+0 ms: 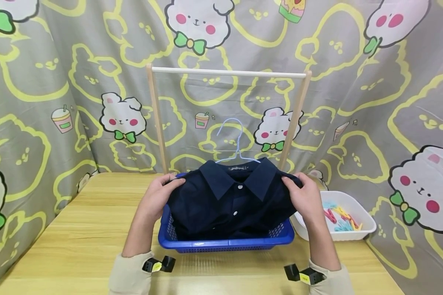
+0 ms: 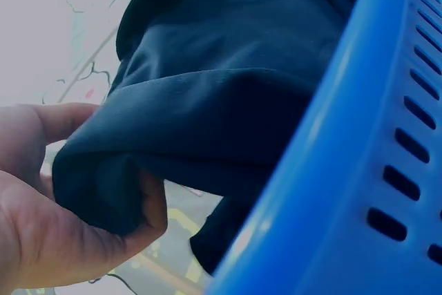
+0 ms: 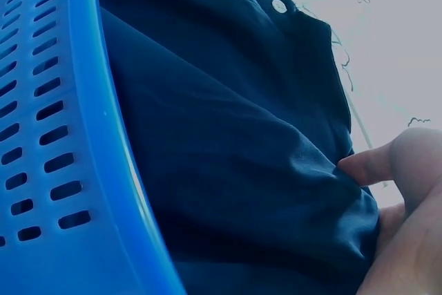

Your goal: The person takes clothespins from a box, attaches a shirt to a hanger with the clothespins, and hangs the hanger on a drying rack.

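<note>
A navy collared shirt (image 1: 221, 205) with white buttons hangs on a pale blue wire hanger (image 1: 238, 143), whose hook rises free above the collar. The shirt's lower part lies in a blue plastic basket (image 1: 227, 245). My left hand (image 1: 158, 196) grips the shirt at its left shoulder, thumb in front. In the left wrist view, the fingers of this hand (image 2: 55, 226) curl around the folded cloth. At the opposite shoulder, my right hand (image 1: 305, 196) pinches the fabric. The right wrist view shows the thumb of that hand (image 3: 407, 191) pressing on the cloth.
Behind the basket stands a wooden rack with a white horizontal rod (image 1: 229, 72). To the right, a white tray (image 1: 354, 235) holds several coloured clothespins (image 1: 343, 219). A patterned curtain (image 1: 107, 61) surrounds the wooden table (image 1: 77, 229).
</note>
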`<action>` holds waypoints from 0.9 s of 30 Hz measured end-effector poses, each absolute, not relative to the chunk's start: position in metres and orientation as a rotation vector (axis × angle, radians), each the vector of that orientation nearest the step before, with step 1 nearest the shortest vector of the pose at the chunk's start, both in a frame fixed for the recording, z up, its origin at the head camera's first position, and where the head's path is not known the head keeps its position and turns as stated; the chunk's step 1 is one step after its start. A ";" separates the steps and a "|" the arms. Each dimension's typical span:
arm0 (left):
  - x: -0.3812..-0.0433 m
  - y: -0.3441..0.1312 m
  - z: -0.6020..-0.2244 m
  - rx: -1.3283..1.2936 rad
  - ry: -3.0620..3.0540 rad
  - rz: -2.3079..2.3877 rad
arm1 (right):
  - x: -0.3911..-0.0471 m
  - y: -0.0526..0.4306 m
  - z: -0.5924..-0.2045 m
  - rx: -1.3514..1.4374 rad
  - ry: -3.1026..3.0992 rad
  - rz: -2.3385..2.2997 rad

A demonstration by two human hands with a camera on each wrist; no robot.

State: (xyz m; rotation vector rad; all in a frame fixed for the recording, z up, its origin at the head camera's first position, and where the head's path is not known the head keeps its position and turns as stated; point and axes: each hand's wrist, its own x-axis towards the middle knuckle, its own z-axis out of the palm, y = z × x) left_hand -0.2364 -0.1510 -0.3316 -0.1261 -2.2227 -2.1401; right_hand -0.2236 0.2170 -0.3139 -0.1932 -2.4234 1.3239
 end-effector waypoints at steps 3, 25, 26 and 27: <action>-0.237 -0.149 -0.332 -0.068 -2.216 -2.122 | -0.224 0.217 -0.315 -0.197 -2.419 1.322; -0.237 -0.142 -0.329 0.003 -1.838 -2.425 | -0.222 0.221 -0.315 -0.188 -2.426 1.379; -0.237 -0.142 -0.328 0.010 -1.822 -2.434 | -0.222 0.221 -0.314 -0.177 -2.431 1.381; -0.236 -0.143 -0.328 0.020 -1.813 -2.441 | -0.222 0.222 -0.314 -0.164 -2.437 1.385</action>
